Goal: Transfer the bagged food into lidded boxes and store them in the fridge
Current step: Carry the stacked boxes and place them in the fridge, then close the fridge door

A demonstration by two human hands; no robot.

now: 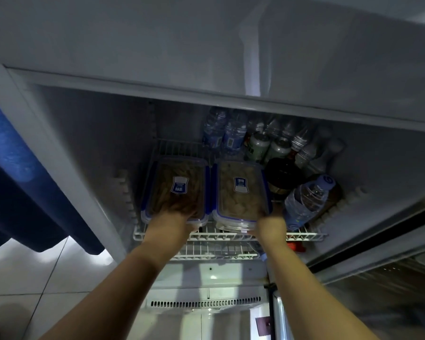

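Two clear lidded boxes with blue clips lie side by side on the fridge's white wire shelf [214, 235]. The left box [176, 186] holds brown strips of food, the right box [241, 190] holds pale pieces. Each lid carries a blue and white label. My left hand [172, 220] grips the near end of the left box. My right hand [271, 227] holds the near right corner of the right box, whose front end overhangs the shelf edge slightly. The fingers of both hands are partly hidden against the boxes.
Water bottles [225, 130], cans [258, 146] and a dark jar [284, 176] crowd the shelf's back and right. A water bottle [307, 200] lies on its side right of the boxes. The open fridge door [378, 261] stands at right, a blue cloth [8, 153] hangs at left.
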